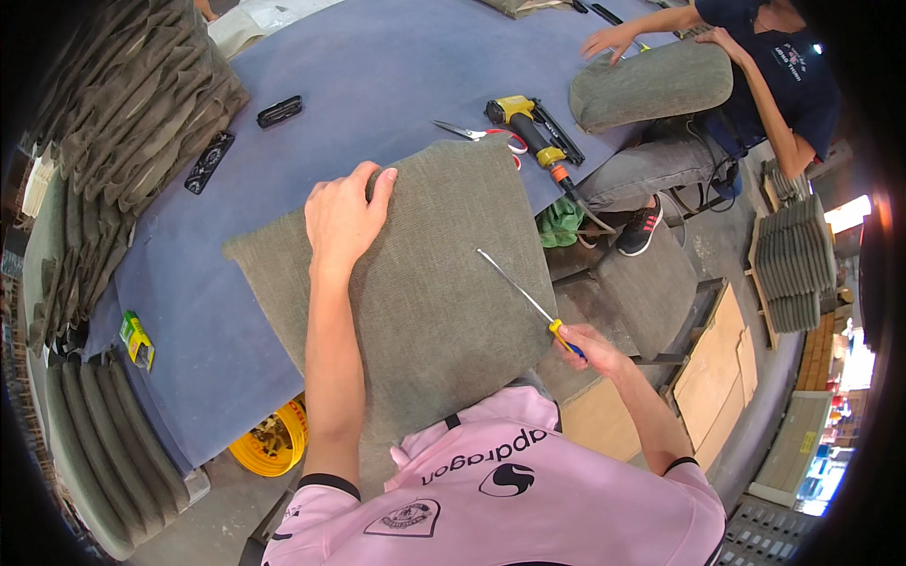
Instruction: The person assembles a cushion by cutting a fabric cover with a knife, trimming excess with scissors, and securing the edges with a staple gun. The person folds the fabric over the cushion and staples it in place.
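A grey-green fabric-covered seat cushion (pixel 429 302) leans across the near table edge and toward my body. My left hand (pixel 344 215) grips its far edge, with the fingers bent over the rim and the thumb on the fabric side. In my right hand (pixel 596 351) is a screwdriver (pixel 556 327) with a yellow and blue handle, held at the cushion's right edge. Its long thin shaft points up and left over the fabric; whether the tip touches cannot be told. Just past the cushion lie red-handled scissors (pixel 472 132), partly covered by it, and a yellow-black staple gun (pixel 528 127) on a hose.
A blue-grey table (pixel 217 311) carries tall stacks of fabric covers (pixel 142 94) at left. Padded panels (pixel 104 443) stand below them. A yellow bucket (pixel 274 443) sits under the near edge. At right a co-worker (pixel 783 85) handles another cushion (pixel 651 85). Wooden boards (pixel 713 363) lie lower right.
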A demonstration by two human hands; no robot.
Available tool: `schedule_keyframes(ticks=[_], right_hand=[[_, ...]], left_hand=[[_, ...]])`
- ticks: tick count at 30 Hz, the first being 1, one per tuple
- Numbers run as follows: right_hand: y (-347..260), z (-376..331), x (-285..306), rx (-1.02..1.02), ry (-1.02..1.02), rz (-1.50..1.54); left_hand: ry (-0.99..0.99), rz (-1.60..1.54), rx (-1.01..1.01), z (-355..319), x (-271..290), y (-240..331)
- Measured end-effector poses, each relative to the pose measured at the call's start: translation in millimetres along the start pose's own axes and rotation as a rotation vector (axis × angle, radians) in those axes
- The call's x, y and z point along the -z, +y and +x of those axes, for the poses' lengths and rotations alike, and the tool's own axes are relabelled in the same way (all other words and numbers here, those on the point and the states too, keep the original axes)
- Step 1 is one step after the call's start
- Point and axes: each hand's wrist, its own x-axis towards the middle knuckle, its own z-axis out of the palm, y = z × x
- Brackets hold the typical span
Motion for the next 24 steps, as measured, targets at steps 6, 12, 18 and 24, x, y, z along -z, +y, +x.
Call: schedule_keyframes(ticks=[6,12,18,24], right_hand=[[55.8,11.9,-36.0,-0.162,-0.393,0.471],[56.6,-1.7,-73.1,0.154,-0.23,0.883],[-11.2,10.0,-82.4,0.279,0.121,1.226],[-57.1,32.8,-60.9,0.47,-0.463,1.217]], left_hand=[[-0.034,0.005,0.026,-0.1,2.4,0.6],[-0.046,0.008,0.041,-1.4,4.2,1.6],[-0.007,0.034,-0.017,-0.8,3.4,4.7],[0.009,0.04,-0.038,-0.8,0.2,-1.1]])
